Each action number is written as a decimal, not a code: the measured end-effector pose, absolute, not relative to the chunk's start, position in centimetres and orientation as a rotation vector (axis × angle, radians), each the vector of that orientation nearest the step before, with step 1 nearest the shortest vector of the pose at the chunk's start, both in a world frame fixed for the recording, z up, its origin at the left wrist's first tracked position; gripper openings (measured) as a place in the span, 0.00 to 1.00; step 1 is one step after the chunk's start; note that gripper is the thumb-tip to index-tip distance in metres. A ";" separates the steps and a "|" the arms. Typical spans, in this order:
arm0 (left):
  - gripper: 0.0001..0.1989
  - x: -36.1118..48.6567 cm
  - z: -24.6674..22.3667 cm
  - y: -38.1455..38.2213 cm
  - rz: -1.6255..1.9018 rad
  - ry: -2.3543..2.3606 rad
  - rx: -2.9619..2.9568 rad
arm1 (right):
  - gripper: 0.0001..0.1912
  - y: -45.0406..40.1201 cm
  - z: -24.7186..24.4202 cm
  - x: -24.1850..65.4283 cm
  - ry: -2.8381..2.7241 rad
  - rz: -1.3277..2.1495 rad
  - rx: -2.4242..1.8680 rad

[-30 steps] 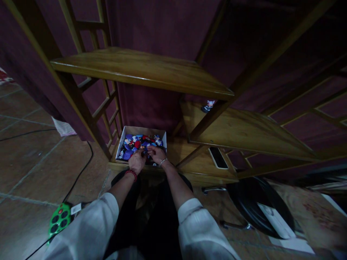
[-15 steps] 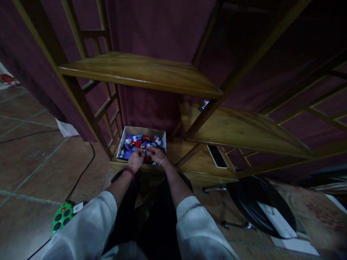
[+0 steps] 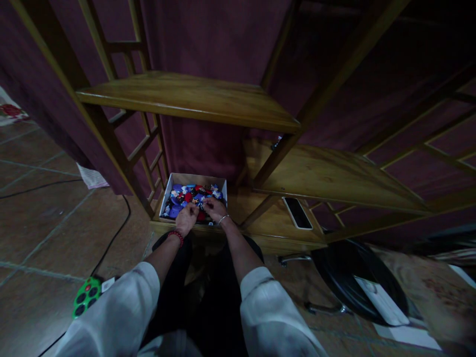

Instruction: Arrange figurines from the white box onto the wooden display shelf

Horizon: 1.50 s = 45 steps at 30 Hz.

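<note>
A shallow white box (image 3: 166, 197) stands on the low shelf, filled with small colourful pieces (image 3: 177, 188) in blue, red, white and black that look like toy figures. My left hand (image 3: 186, 218), with a red bead bracelet at the wrist, is over the box's near edge with its fingers curled together. Just to its right my right hand (image 3: 214, 209), wearing a thin light bracelet, reaches over the pieces with thumb and fingers pinched. The fingertips of both hands nearly meet. Whatever lies between them is too small and dark to make out.
A wooden shelf board (image 3: 186, 99) spans above the box, with another board (image 3: 334, 173) at the right. A phone (image 3: 298, 213) lies on the low shelf. A green power strip (image 3: 87, 296) and cables are on the floor at left; a black stool seat (image 3: 357, 277) stands at right.
The fingertips of my two hands have drawn slightly apart, and the right hand's fingers have shifted a little. The box stays in place; the view has moved very slightly.
</note>
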State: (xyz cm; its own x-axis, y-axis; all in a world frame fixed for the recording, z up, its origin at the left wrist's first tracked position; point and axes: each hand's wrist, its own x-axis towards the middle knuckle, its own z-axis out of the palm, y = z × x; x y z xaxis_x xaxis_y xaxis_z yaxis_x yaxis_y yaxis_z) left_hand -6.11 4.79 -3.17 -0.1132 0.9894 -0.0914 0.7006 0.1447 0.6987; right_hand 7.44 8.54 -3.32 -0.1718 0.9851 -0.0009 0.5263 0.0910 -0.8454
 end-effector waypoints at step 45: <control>0.14 -6.2 -2.8 4.3 0.772 1.997 1.590 | 0.15 8.8 -2.8 7.4 -1.853 0.756 -1.768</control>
State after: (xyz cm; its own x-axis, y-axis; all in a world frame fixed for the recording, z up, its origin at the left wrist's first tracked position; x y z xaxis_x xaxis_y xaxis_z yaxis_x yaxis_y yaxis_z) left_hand -6.21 4.35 -2.78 -0.2176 0.9759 -0.0166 0.7111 0.1702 0.6822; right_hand 7.36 8.76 -2.82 -0.0619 0.9973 -0.0397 0.7401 0.0192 -0.6722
